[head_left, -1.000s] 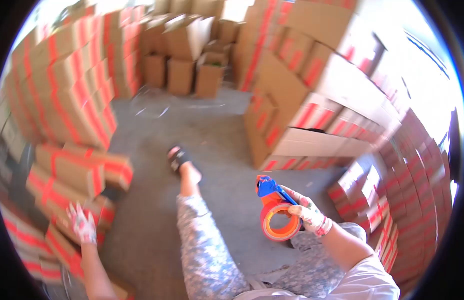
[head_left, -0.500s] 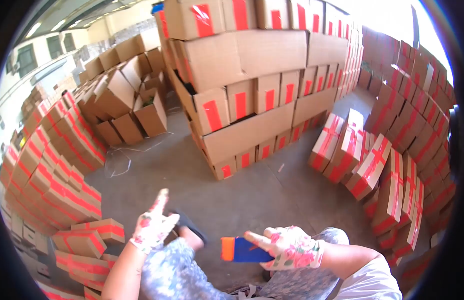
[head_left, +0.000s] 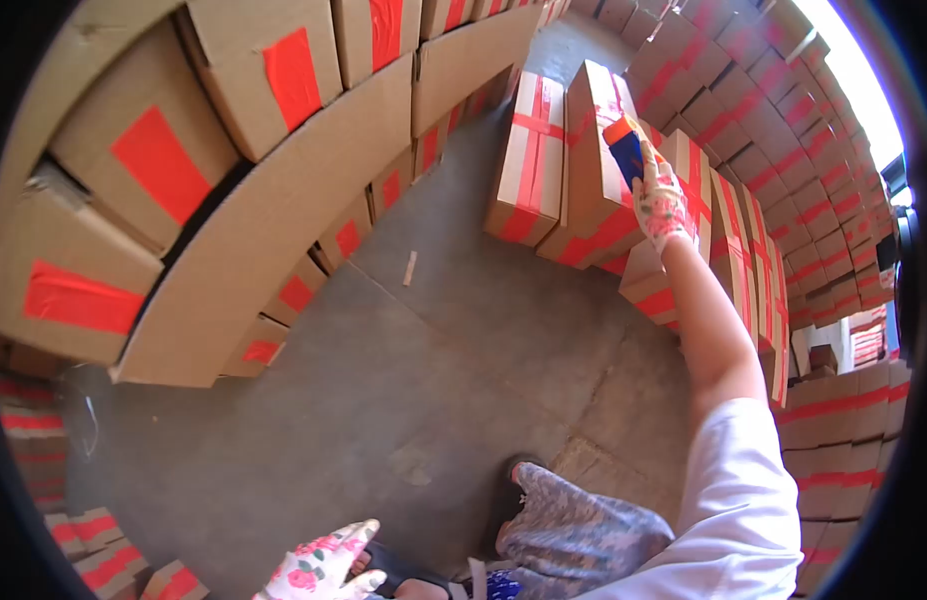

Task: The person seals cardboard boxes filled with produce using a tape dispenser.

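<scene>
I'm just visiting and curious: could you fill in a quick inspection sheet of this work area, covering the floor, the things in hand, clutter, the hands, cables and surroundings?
Surface: grey concrete floor, bare, with stains.
Things in hand: blue and orange tape dispenser, held up against the leaning taped boxes.
Clutter: one small pale scrap on the floor.
Hands: right hand, in a floral glove, grips the dispenser with the arm outstretched; left hand, gloved, open, holds nothing, low by the knee.
Cables: nothing seen.
Surroundings: stacked cartons with red tape at left; a wall of taped boxes at right.
</scene>
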